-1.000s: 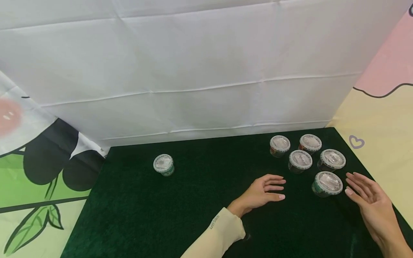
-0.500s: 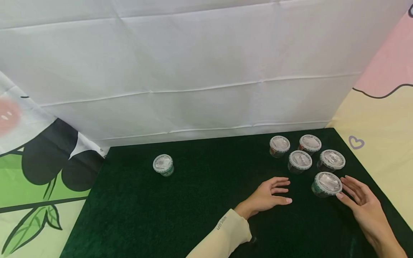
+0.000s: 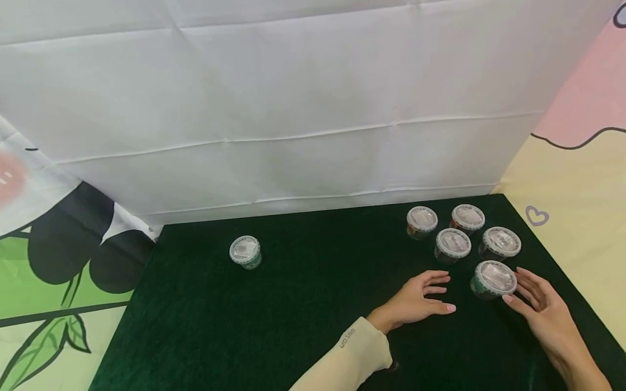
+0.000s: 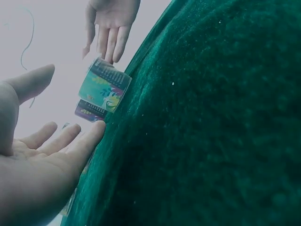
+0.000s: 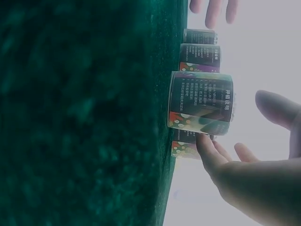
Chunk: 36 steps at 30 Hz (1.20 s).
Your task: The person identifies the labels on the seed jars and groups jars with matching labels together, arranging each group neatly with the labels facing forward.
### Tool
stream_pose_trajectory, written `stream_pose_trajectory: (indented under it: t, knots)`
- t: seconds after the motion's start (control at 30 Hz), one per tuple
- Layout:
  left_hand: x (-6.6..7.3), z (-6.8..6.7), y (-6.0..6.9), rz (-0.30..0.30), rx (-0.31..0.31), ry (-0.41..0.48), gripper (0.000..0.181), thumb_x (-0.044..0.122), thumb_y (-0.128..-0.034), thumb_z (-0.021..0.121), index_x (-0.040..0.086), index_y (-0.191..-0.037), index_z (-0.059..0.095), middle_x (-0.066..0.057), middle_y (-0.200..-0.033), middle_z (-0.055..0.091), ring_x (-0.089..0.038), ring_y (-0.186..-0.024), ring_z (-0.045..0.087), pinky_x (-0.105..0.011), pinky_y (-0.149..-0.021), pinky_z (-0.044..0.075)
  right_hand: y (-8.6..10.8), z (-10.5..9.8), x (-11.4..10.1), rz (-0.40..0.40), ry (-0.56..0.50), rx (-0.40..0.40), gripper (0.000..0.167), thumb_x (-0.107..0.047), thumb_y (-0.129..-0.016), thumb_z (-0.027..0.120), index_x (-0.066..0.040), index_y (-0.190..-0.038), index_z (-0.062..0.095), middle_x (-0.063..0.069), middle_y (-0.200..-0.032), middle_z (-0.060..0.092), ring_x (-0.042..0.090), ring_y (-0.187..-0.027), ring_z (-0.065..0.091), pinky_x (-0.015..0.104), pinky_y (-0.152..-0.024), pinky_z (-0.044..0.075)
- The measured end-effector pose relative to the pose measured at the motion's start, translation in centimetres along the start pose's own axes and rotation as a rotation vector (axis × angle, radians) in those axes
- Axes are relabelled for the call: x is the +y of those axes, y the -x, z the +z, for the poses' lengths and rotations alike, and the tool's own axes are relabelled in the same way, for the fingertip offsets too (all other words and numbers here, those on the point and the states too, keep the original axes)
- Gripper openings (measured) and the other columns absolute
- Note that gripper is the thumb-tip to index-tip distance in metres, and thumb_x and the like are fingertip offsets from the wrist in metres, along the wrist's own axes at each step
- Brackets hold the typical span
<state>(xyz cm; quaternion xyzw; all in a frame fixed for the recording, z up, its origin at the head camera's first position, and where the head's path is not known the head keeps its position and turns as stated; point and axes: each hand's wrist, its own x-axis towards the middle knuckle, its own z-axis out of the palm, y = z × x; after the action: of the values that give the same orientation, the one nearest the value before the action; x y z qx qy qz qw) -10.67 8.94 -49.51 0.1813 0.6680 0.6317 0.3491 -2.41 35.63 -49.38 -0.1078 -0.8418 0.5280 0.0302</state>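
The front tub, round with a clear lid and green label, stands on the dark green cloth at the right. My right hand is at its right side, fingers loosely bent and thumb by the near rim; in the right wrist view the fingers reach the label's edge of the tub, and contact is hard to tell. Left of that tub, with a gap between, my left hand holds nothing, fingers extended. The left wrist view shows the same tub beyond the left hand.
Behind the front tub stand several more lidded tubs, close together near the right back corner. One lone tub stands at the left back. A white sheet hangs behind the cloth-covered table, with printed cloth at both sides.
My right hand has moved left, up to the front tub. My left hand has shifted right and slightly nearer the front edge. The tubs keep their places on the cloth.
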Motion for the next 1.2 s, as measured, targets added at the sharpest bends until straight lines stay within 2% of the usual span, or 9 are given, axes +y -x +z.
stream_pose_trajectory:
  t: [0.17, 0.33, 0.5, 0.63, 0.77, 0.83, 0.9, 1.0, 1.2]
  knots:
    - [0.2, 0.8, -0.8, -0.007, 0.005, -0.01, 0.064, 0.008, -0.099, 0.074, 0.018, -0.156, 0.047, 0.014, -0.155, 0.052, -0.001, -0.133, 0.055, -0.016, -0.099, 0.052, 0.0, -0.1, 0.0, 0.009, 0.028, -0.002, 0.07, -0.019, -0.107, 0.066, -0.013, -0.165, 0.028, 0.002, -0.151, 0.045, -0.025, -0.108, 0.041, -0.001, -0.085, 0.045]
    - [0.2, 1.5, -1.4, 0.009, 0.025, -0.063, 0.068, 0.011, -0.0977, 0.077, 0.019, -0.158, 0.045, 0.013, -0.16, 0.047, -0.004, -0.14, 0.05, -0.018, -0.105, 0.05, 0.0, -0.1, 0.0, 0.027, 0.053, -0.011, 0.076, -0.023, -0.107, 0.065, -0.004, -0.167, 0.022, 0.025, -0.16, 0.035, -0.025, -0.108, 0.038, -0.002, -0.085, 0.042]
    - [0.2, 2.2, -1.9, 0.01, 0.032, -0.088, 0.071, 0.012, -0.0972, 0.078, 0.021, -0.159, 0.043, 0.013, -0.162, 0.044, -0.004, -0.143, 0.048, -0.02, -0.108, 0.048, -0.1, 0.0, -0.1, 0.042, 0.058, -0.013, 0.078, -0.024, -0.107, 0.065, -0.002, -0.167, 0.02, 0.027, -0.163, 0.033, -0.024, -0.11, 0.038, -0.003, -0.085, 0.041]
    - [0.3, 2.8, -2.3, 0.007, 0.037, -0.092, 0.072, 0.012, -0.0966, 0.079, 0.022, -0.159, 0.043, 0.015, -0.162, 0.044, -0.005, -0.142, 0.049, -0.021, -0.108, 0.049, -0.2, 0.1, -0.1, 0.066, 0.073, -0.018, 0.08, -0.028, -0.108, 0.064, -0.003, -0.168, 0.016, 0.033, -0.166, 0.027, -0.018, -0.122, 0.038, -0.003, -0.084, 0.038]
    - [0.5, 3.3, -2.6, -0.001, 0.031, -0.094, 0.074, 0.013, -0.0964, 0.079, 0.022, -0.16, 0.042, 0.015, -0.162, 0.043, -0.006, -0.142, 0.05, -0.021, -0.107, 0.05, -0.3, 0.4, -0.3, 0.073, 0.087, -0.019, 0.081, -0.029, -0.108, 0.063, -0.002, -0.167, 0.016, 0.033, -0.164, 0.03, -0.011, -0.131, 0.039, -0.003, -0.083, 0.038]
    - [0.5, 3.5, -2.8, -0.003, 0.025, -0.095, 0.075, 0.013, -0.0964, 0.079, 0.022, -0.161, 0.041, 0.015, -0.163, 0.042, -0.006, -0.142, 0.049, -0.021, -0.107, 0.05, -0.5, 0.5, -0.6, 0.087, 0.084, -0.034, 0.081, -0.029, -0.108, 0.063, -0.001, -0.168, 0.015, 0.033, -0.164, 0.029, 0.005, -0.144, 0.041, -0.003, -0.082, 0.037]
    - [0.6, 3.7, -2.9, -0.005, 0.022, -0.101, 0.077, 0.014, -0.0964, 0.079, 0.022, -0.161, 0.039, 0.015, -0.163, 0.041, -0.006, -0.142, 0.049, -0.021, -0.107, 0.05, -0.7, 0.5, -0.9, 0.109, 0.08, -0.055, 0.083, -0.029, -0.109, 0.062, 0.001, -0.167, 0.012, 0.038, -0.165, 0.026, 0.028, -0.153, 0.037, -0.003, -0.082, 0.037]
    - [0.5, 4.0, -3.2, -0.009, 0.026, -0.108, 0.078, 0.014, -0.096, 0.08, 0.023, -0.162, 0.039, 0.015, -0.163, 0.041, -0.006, -0.142, 0.049, -0.022, -0.108, 0.05, -0.9, 0.6, -1.2, 0.138, 0.074, -0.077, 0.085, -0.029, -0.109, 0.062, 0.002, -0.167, 0.009, 0.039, -0.166, 0.023, 0.055, -0.151, 0.027, -0.003, -0.081, 0.036]
    - [0.3, 4.3, -3.7, -0.026, 0.035, -0.091, 0.079, 0.013, -0.0954, 0.08, 0.026, -0.161, 0.039, 0.015, -0.163, 0.042, -0.006, -0.142, 0.049, -0.021, -0.107, 0.05, -1.0, 0.7, -1.2, 0.13, 0.069, -0.071, 0.084, -0.024, -0.108, 0.064, 0.004, -0.166, 0.009, 0.041, -0.163, 0.027, 0.06, -0.147, 0.03, -0.003, -0.077, 0.036]
